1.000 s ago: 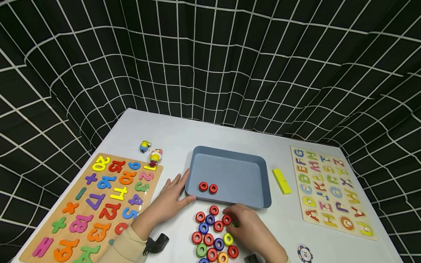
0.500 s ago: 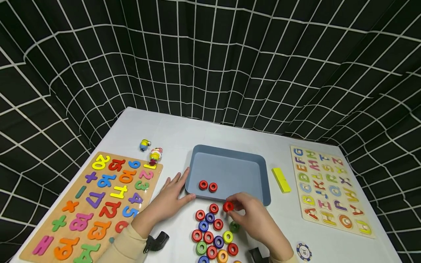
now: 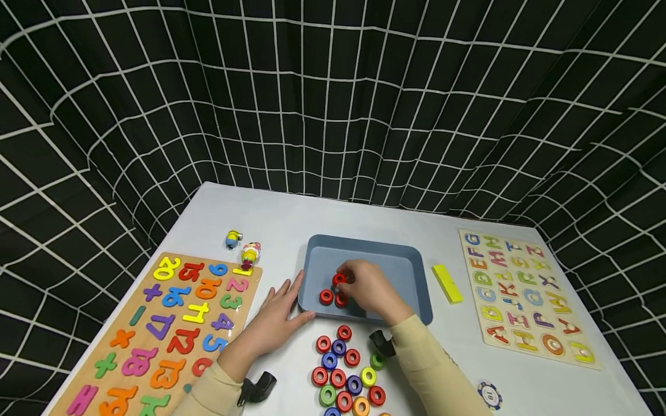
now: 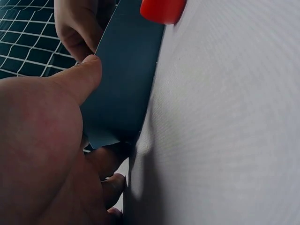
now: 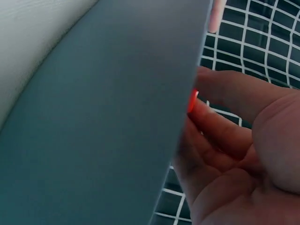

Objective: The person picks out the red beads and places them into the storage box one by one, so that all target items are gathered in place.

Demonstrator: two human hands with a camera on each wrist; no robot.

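A red ring-shaped bead (image 3: 339, 279) is pinched between the thumb and fingers of my right hand (image 3: 368, 287), low inside the blue-grey tray (image 3: 387, 247). Two more red beads (image 3: 326, 297) lie in the tray right beside it, one partly covered by the fingers. In the right wrist view the tray's wall (image 5: 108, 112) hides most of the held bead, and only a red sliver shows at the fingertips. My left hand (image 3: 278, 320) rests at the tray's near left corner, fingers spread along its left side. Its thumb touches the front rim in the left wrist view.
Several coloured beads (image 3: 338, 378) lie in front of the tray. A number board (image 3: 140, 341) is at left, two small figurines (image 3: 250, 255) behind it. To the right are a yellow block (image 3: 447, 283), a letter board (image 3: 525, 297) and a poker chip (image 3: 489, 395).
My right hand has picked a red bead from the loose group and carried it forward and left into the tray. The left hand stays at the tray's corner. The head view has shifted slightly.
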